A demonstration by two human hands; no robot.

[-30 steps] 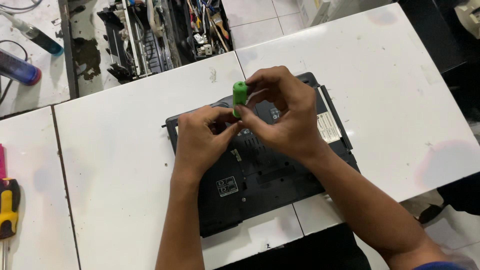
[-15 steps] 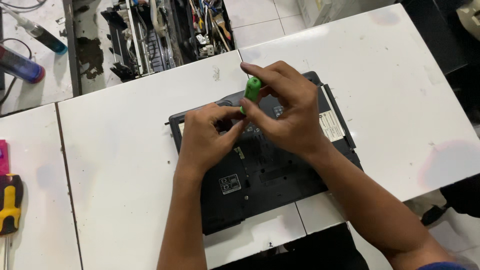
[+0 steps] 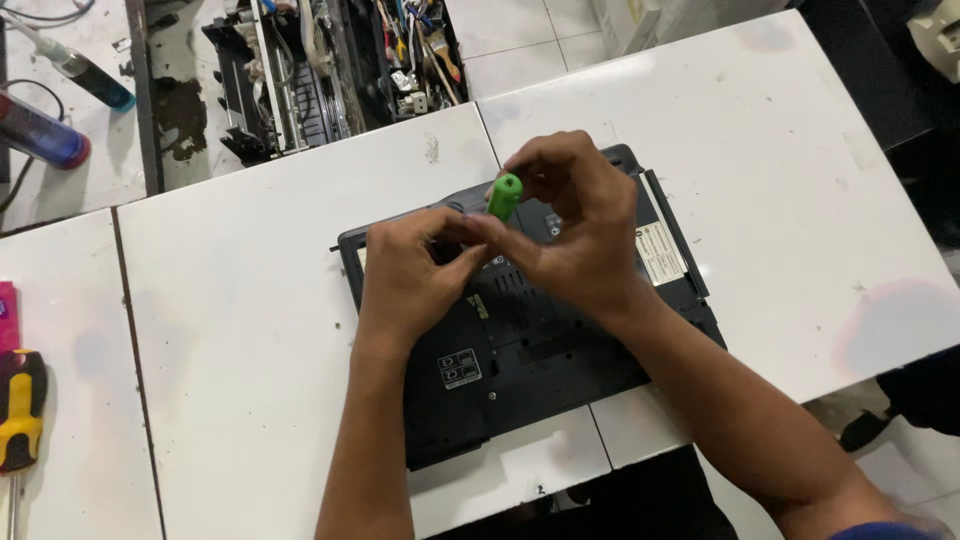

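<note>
While both hands meet over the upturned black laptop (image 3: 530, 330), a screw in its base near the rear edge looks to be the job in hand. Far out to the left of the left hand, a yellow-and-black screwdriver (image 3: 22, 410) lies idle on the white table (image 3: 240, 330), with a pink object (image 3: 8, 315) just above it at the frame edge. Up beyond that, a blue-and-red can (image 3: 40, 132) and a teal-tipped bottle (image 3: 85, 75) lie on the neighbouring surface. Now the left hand (image 3: 410, 280): fingers curled down against the laptop base, pinched in toward the tool's lower end, though what they grip is hidden. Right beside it, touching, the right hand (image 3: 575, 225) is closed around the green-handled screwdriver (image 3: 505, 195), held nearly upright with its tip hidden between the fingers. By my reading, the next move calls for steady downward pressure and a straight shaft so the tip stays seated. Behind the hands, an open dismantled machine (image 3: 330, 70) holds loose wiring and parts; its details are too cluttered to tell.
</note>
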